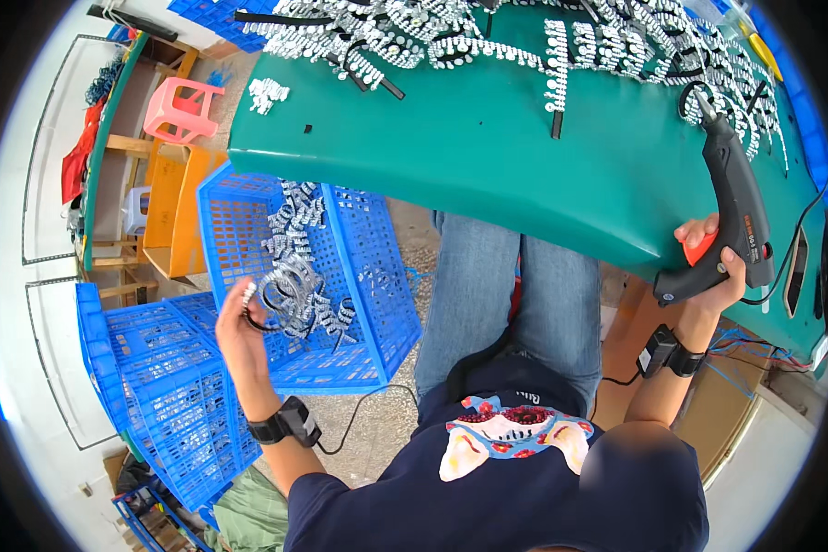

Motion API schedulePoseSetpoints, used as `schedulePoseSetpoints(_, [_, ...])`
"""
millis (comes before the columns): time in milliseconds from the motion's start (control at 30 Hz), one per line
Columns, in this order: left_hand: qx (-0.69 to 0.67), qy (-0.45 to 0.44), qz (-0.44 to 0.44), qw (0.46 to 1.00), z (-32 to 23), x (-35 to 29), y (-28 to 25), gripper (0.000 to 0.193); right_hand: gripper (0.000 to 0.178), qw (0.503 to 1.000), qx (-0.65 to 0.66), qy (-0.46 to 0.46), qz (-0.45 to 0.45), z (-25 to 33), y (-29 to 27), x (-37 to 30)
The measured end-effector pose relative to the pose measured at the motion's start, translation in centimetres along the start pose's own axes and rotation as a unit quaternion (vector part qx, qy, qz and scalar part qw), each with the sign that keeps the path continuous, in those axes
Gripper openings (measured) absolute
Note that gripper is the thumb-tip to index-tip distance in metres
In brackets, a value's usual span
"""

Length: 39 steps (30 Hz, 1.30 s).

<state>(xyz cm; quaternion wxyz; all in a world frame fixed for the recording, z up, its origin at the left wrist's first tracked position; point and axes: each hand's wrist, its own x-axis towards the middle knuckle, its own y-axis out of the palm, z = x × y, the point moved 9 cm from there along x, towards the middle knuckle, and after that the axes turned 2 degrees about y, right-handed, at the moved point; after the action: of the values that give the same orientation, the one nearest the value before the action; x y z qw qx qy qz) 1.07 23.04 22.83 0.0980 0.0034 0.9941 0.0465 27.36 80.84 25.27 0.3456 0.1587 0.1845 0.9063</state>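
My right hand [729, 283] is wrapped round the handle of a black glue gun [738, 198] with an orange trigger, at the right end of the green table. The gun's nozzle points away from me, beside a white-beaded black band. Over on the left, my left hand [239, 333] pinches a beaded strip [250, 294] at the side of a blue plastic basket [357, 276]. Silvery beaded strips [290, 235] lie in this basket. The fingers hide part of the strip they hold, and I cannot tell whether it joins the coil beside it.
Many beaded strips [396, 37] with black ends cover the far side of the green table [414, 156]. A second blue crate [175, 386] stands on the floor at left, near a pink stool [182, 110]. The gun's cable [805, 221] hangs at right, beside a phone-like object [796, 276].
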Motion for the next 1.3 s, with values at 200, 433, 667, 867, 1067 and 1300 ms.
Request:
schedulePoseSetpoints(200, [-0.016, 0.232, 0.030, 0.972, -8.9, -4.0, 10.0, 0.038, 0.039, 1.000, 0.000, -0.007, -0.001, 0.1, 0.3, 0.0])
schedulePoseSetpoints(433, [0.003, 0.240, 0.246, 0.939, -4.3, -5.7, 27.6, 0.033, 0.038, 1.000, -0.015, 0.005, -0.007, 0.1, -0.1, -0.3])
schedulePoseSetpoints(667, [-0.013, 0.213, 0.296, 0.931, -0.2, -5.8, 34.3, 0.030, 0.040, 0.997, -0.041, 0.067, 0.012, -0.6, 2.3, -1.7])
schedulePoseSetpoints(867, [0.007, 0.203, 0.320, 0.925, 0.6, -6.0, 35.8, 0.023, 0.040, 0.986, -0.109, 0.095, 0.080, -1.6, 6.2, -3.4])
schedulePoseSetpoints(1067, [-0.013, 0.229, 0.325, 0.918, 0.7, -5.8, 35.5, 0.014, 0.043, 0.978, -0.112, 0.131, 0.118, -2.7, 7.0, -3.8])
schedulePoseSetpoints(1300, [-0.021, 0.225, 0.307, 0.924, 0.9, -5.7, 35.2, 0.011, 0.041, 0.969, -0.121, 0.149, 0.158, -2.5, 7.7, -4.3])
